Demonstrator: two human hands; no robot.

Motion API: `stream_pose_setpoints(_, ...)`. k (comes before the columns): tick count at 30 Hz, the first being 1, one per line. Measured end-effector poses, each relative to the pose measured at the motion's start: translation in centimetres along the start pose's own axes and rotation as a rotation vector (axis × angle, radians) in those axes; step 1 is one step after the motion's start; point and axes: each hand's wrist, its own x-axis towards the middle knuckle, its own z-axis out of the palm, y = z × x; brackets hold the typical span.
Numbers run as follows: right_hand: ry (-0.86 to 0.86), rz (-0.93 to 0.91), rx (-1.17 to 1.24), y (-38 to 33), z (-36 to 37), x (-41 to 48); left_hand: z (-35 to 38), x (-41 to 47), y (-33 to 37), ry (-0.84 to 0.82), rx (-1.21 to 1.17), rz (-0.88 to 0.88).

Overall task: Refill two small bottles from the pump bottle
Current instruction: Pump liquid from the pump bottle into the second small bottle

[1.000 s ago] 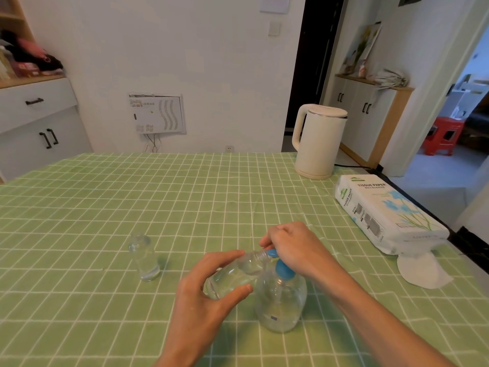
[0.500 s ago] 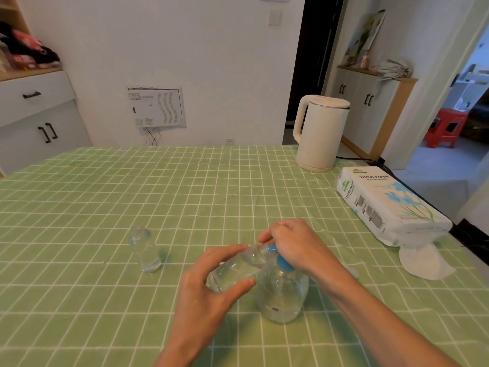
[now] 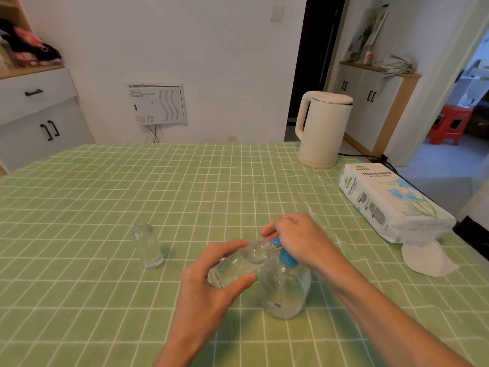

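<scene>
Pump bottle feeding a tilted small bottle

Pump bottle [image 3: 284, 292] stands on the worktop [image 3: 105, 186], right hand [image 3: 299, 239] clamped over its blue pump head [image 3: 288, 258]. Left hand [image 3: 211, 282] holds one small bottle [image 3: 238, 263] closed in its grip, mouth tilted to the spout beside the right grip. It seems partly filled. The second small bottle [image 3: 148, 247], well left of both grips, looks nearly empty, so most filling probably remains.

Green white-gridded tablecloth [image 3: 105, 194]; blue pump head [image 3: 287, 256] — cream kettle [image 3: 321, 133]; red stool [image 3: 449, 124]
</scene>
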Motion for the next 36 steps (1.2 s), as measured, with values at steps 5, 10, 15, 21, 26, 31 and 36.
stream_pose_setpoints(5, -0.008, -0.002, -0.007, 0.37, 0.43, 0.00, 0.06, -0.07, -0.11, 0.002, -0.015, 0.004)
stream_pose_setpoints(10, 0.005, 0.004, -0.032, 0.13, 0.14, 0.03, -0.04, -0.14, -0.07, 0.005, -0.010, 0.009)
stream_pose_setpoints(15, 0.018, -0.008, -0.034, -0.18, -0.40, 0.13, -0.16, -0.07, 0.16, 0.019, -0.007, 0.006)
stream_pose_setpoints(21, 0.014, -0.009, -0.007, 0.13, -0.09, 0.15, -0.06, -0.12, 0.11, 0.016, 0.007, 0.011)
stream_pose_setpoints(26, 0.007, -0.002, -0.006, 0.37, 0.42, 0.07, -0.10, -0.16, -0.05, 0.013, 0.017, 0.000)
stream_pose_setpoints(31, 0.023, 0.015, -0.021, 0.18, 0.30, 0.03, -0.15, -0.26, 0.05, 0.010, 0.021, -0.004)
stream_pose_setpoints(36, 0.042, -0.012, -0.042, -0.04, -0.27, 0.28, -0.20, -0.22, 0.22, 0.016, 0.013, -0.003)
